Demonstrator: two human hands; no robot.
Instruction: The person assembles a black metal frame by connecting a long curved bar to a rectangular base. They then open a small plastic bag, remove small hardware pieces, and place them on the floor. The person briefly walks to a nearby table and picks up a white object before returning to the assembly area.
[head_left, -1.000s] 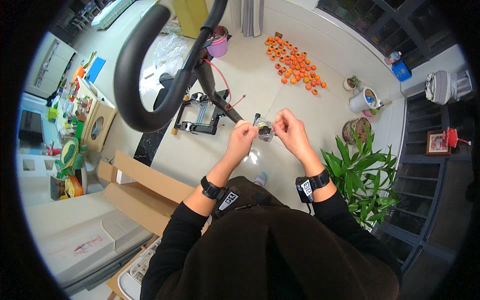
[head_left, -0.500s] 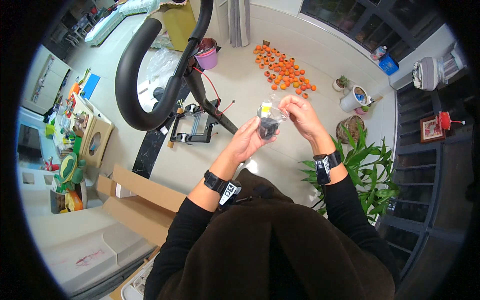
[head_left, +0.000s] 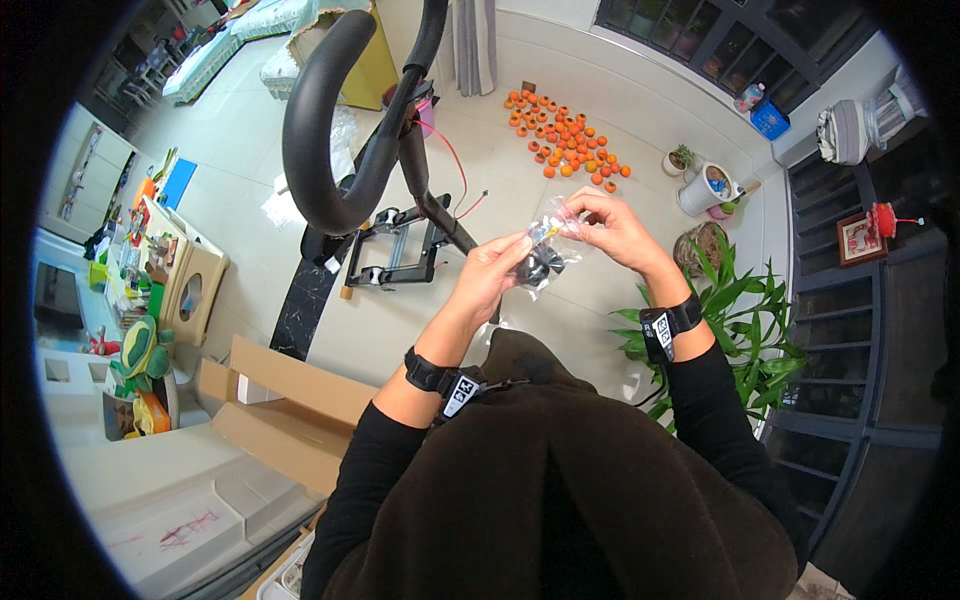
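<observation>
Between my hands is a small clear plastic bag (head_left: 544, 262) with black parts and a bit of yellow inside; the kind of parts is too small to tell. My left hand (head_left: 492, 270) pinches the bag's left side between thumb and fingers. At its upper right edge, my right hand (head_left: 612, 232) grips the plastic with closed fingertips. Just left of the bag rises a black exercise bike frame (head_left: 425, 190) with a curved padded handlebar (head_left: 305, 140). A thin red cable (head_left: 459, 165) hangs from its post.
Behind the bike post, a black metal base frame (head_left: 395, 262) lies on the floor. An opened cardboard box (head_left: 285, 425) stands at lower left. Many orange fruits (head_left: 570, 140) are spread near the far wall. A leafy green plant (head_left: 735, 320) is close to my right forearm.
The bag has turned in my hands, its black parts now spread out and less of the yellow showing. My view has shifted, so the handlebar appears further right.
</observation>
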